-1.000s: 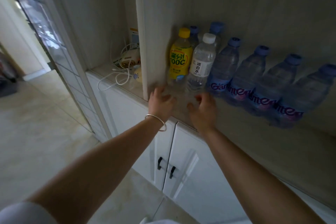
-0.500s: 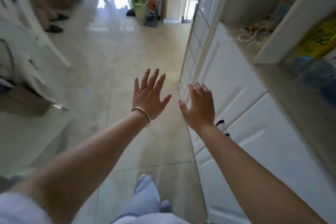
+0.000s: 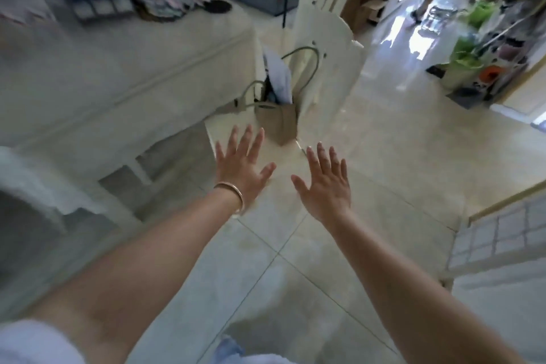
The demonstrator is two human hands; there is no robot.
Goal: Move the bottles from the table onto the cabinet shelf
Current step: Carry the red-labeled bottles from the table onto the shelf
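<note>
Tiled floor (image 3: 295,260) is faced, table (image 3: 124,47) at left, no bottles discernible. Left hand (image 3: 240,170) and right hand (image 3: 326,186) are held forward, fingers spread, nothing gripped, judged ready for the next pickup.

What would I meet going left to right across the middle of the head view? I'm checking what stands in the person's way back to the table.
Table → tan tote bag → white chair → green plants. Lower down: left hand → right hand, both held out with fingers spread and holding nothing.
</note>
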